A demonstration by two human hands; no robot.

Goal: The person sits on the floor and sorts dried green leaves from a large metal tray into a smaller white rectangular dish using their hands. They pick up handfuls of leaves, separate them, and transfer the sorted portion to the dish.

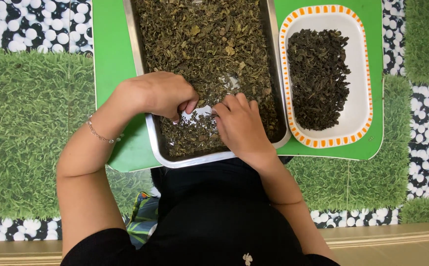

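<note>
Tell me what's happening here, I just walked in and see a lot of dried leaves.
A person sits over a metal tray of dried green leaves. The left hand and right hand work among the leaves at the near end, fingertips close together over a cleared patch. Right of the tray, a white dish with an orange rim holds darker leaves. Both rest on a green mat.

Count, head view:
- hand: 2, left [163, 93], right [241, 125], both inside metal tray
- metal tray [136, 49]: 1, rectangular
- loose green-brown dried leaves [204, 44]: 1 layer in tray, pieces too many to count
- white platter [360, 106]: 1, orange-checked rim
- dark sorted leaf pile [318, 79]: 1, on platter
- green desk [111, 59]: 1
- bracelet [99, 133]: 1, on left wrist
- bare patch in tray between hands: 1
</note>
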